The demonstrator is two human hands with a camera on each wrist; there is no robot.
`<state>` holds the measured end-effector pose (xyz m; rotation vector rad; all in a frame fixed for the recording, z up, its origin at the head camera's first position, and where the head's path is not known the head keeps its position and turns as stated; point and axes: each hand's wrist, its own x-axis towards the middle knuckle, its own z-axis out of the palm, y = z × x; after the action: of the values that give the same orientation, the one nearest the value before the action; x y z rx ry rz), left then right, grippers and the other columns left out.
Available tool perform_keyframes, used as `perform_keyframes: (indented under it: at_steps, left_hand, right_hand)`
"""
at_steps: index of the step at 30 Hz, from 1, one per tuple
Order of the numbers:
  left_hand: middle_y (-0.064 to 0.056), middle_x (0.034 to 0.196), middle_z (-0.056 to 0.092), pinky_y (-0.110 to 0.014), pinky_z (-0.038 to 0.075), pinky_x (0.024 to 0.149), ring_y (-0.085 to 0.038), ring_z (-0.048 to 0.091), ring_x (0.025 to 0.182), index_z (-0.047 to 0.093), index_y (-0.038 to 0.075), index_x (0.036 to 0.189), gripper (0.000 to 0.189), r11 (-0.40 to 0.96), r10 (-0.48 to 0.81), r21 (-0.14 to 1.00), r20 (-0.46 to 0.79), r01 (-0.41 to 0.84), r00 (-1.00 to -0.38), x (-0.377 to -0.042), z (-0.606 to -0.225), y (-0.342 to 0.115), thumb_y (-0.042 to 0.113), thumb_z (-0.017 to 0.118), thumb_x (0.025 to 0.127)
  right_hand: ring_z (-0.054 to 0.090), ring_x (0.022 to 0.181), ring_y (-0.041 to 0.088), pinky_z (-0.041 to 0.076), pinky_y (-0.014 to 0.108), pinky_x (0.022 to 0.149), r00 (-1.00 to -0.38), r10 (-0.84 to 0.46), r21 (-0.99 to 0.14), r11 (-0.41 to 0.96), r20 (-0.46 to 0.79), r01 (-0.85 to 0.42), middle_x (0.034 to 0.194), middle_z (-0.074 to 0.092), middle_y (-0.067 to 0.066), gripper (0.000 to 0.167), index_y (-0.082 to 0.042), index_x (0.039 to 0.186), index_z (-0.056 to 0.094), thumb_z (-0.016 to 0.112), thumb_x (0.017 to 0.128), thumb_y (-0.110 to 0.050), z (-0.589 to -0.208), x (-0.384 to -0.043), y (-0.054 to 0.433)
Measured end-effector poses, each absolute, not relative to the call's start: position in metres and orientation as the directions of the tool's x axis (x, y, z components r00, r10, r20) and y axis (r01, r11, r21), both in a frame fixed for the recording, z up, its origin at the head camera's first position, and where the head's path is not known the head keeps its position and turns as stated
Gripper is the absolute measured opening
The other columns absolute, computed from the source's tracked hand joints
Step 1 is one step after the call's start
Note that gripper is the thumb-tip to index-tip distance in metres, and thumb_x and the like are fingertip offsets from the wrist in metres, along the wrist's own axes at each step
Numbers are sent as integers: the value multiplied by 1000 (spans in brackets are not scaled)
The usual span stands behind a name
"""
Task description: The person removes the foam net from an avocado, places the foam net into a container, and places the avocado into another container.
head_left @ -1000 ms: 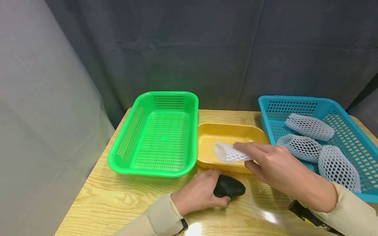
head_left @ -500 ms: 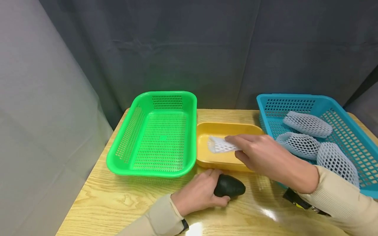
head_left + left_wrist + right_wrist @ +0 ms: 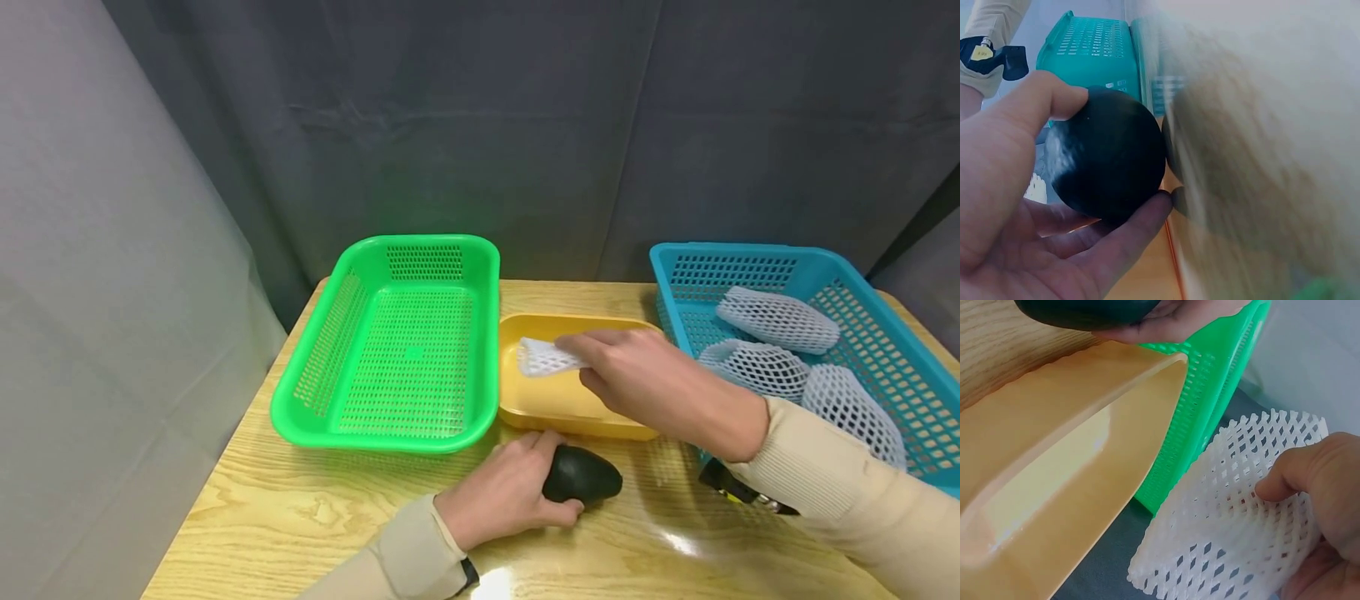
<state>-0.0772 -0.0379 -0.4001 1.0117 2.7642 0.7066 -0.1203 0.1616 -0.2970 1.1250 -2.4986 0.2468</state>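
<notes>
The net (image 3: 545, 358) our right fingers (image 3: 583, 345) pinch has shifted leftward; our left fingers (image 3: 546, 443) hold a bare avocado (image 3: 583, 473), three netted pieces (image 3: 777, 321) remaining right of both.

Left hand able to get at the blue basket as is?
Probably not: the right arm stretches between the left hand and the blue basket, and that hand holds the dark fruit.

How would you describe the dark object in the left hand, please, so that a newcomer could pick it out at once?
On the wooden table, find the yellow tray between the green basket and the blue basket. On its near side, the left hand holds a dark oval object. Its smooth, bare, nearly black surface sets it apart from the white netting nearby.
</notes>
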Motion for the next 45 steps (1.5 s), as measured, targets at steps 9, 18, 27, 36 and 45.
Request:
perform_keyframes:
  at_steps: [9, 18, 27, 36, 45]
  left_hand:
    - [-1, 102, 67, -17, 45, 71, -3, 57, 81, 60, 9, 117, 50, 676, 628, 485, 15, 555, -778, -78, -400, -38, 44, 76, 85]
    - [1, 99, 65, -17, 44, 70, -4, 54, 77, 59, 10, 117, 51, 687, 620, 488, -6, 539, -784, -78, -399, -38, 46, 75, 85]
    - [1, 101, 65, -19, 45, 73, -5, 54, 80, 58, 10, 119, 53, 702, 620, 466, -28, 538, -784, -78, -398, -38, 48, 75, 86]
    - [1, 101, 65, -19, 45, 74, -4, 54, 80, 57, 11, 120, 54, 706, 618, 465, -36, 534, -785, -78, -398, -38, 48, 74, 86]
    - [1, 102, 66, -17, 45, 73, -4, 55, 79, 58, 11, 120, 53, 700, 620, 471, -30, 536, -784, -78, -398, -37, 47, 75, 86]
  right_hand:
    - [58, 55, 15, 49, 31, 49, -638, -672, -7, 686, 377, -727, 96, 77, 6, 33, -3, 115, 71, 70, 84, 6, -295, -131, 154]
    - [62, 58, 17, 53, 33, 52, -693, -648, -44, 720, 315, -693, 97, 78, 12, 30, 0, 116, 72, 67, 87, 5, -298, -146, 155]
    - [63, 61, 17, 53, 32, 53, -736, -633, -63, 746, 241, -663, 96, 77, 12, 26, -2, 113, 72, 69, 87, 1, -309, -161, 153]
    - [66, 63, 15, 56, 33, 57, -727, -650, -86, 730, 220, -679, 99, 79, 12, 24, -4, 112, 72, 68, 88, 1, -322, -172, 147]
    - [54, 58, 10, 49, 28, 55, -706, -670, -117, 701, 229, -703, 85, 73, 5, 15, -5, 100, 70, 65, 89, 3, -330, -183, 140]
